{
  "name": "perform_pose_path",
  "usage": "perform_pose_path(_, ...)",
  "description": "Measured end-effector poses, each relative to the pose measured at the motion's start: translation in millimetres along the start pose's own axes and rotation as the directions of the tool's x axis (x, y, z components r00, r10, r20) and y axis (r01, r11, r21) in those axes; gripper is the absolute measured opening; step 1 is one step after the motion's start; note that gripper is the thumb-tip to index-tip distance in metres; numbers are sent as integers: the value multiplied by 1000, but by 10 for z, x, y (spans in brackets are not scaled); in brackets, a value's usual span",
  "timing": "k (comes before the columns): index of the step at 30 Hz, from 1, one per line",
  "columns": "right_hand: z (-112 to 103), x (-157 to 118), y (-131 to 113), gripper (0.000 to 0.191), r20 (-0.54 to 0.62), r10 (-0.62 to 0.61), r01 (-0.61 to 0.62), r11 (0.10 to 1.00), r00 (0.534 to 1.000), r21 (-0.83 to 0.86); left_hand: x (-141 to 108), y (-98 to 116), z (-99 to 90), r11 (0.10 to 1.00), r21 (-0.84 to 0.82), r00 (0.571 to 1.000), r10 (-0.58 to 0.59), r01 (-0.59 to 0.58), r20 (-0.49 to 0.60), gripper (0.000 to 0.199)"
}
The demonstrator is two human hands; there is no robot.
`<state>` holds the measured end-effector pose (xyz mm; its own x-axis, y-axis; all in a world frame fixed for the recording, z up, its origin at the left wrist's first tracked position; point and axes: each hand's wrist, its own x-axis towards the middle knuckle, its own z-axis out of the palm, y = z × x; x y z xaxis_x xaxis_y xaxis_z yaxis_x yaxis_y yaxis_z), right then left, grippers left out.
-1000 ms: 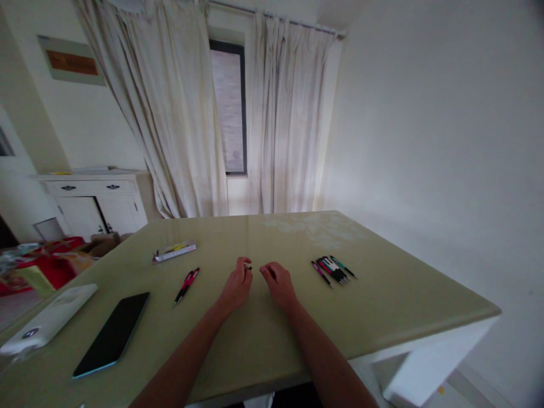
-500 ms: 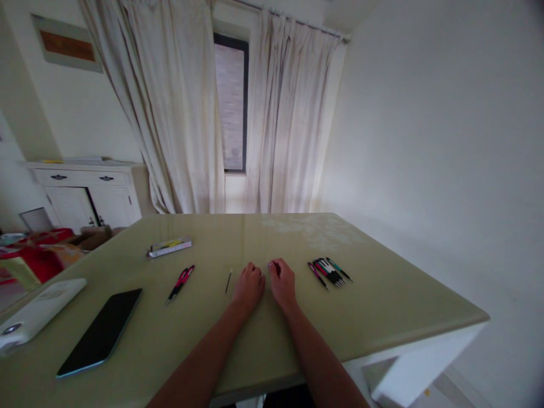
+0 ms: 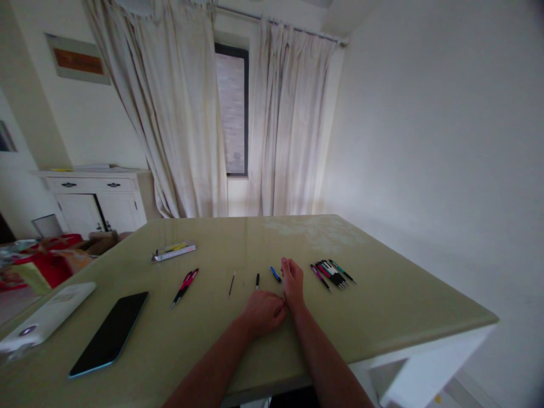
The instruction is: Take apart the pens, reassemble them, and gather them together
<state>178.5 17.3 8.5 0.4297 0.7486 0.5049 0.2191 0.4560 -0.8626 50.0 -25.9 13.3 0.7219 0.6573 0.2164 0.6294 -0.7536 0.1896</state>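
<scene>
My left hand (image 3: 264, 313) rests on the table with its fingers curled in, close against my right wrist. What it may hold is hidden. My right hand (image 3: 293, 282) stands on its edge, closed, thumb uppermost; I cannot make out anything within its fingers. Just left of it lies a blue pen barrel piece (image 3: 276, 274). A short black pen part (image 3: 257, 281) lies beyond my left hand, and a thin pen refill (image 3: 232, 283) is farther left. Several pens (image 3: 334, 274) lie side by side to the right of my right hand.
Two pink and black pens (image 3: 185, 288) lie left of the refill. A long slim box (image 3: 174, 251) is behind them. A dark phone (image 3: 110, 333) and a white object (image 3: 46, 317) occupy the left of the greenish table (image 3: 382, 306). A wall borders the right side.
My left hand has drawn back and to the right, against my right wrist. The blue barrel piece and black part now show on the table. The view has shifted slightly.
</scene>
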Motion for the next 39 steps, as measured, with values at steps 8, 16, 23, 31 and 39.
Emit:
perform_pose_path(8, 12, -13, 21, 50, 3, -13, 13, 1000, 1000, -23, 17, -47, 46, 999, -2, 998, -35, 34, -46, 27)
perform_pose_path(16, 12, -13, 18, 51, 6, -4, 4, 999, 1000, -37, -3, -42, 34, 999, -21, 997, -36, 35, -65, 28)
perform_pose_path(23, 11, -26, -22, 48, 35, 6, -5, 1000, 999, -23, -11, -131, -55, 993, -101, 979, -75, 56, -188, 23)
perform_pose_path(31, 19, -51, -34, 44, 93, 10, -4, 998, 996, -66, -245, -670, -371, 607, -11, 556, -735, 795, -388, 25)
perform_pose_path(39, 15, -63, -52, 44, 103, 15, -8, 998, 995, -63, -342, -848, -221, 529, 52, 526, -819, 847, -229, 38)
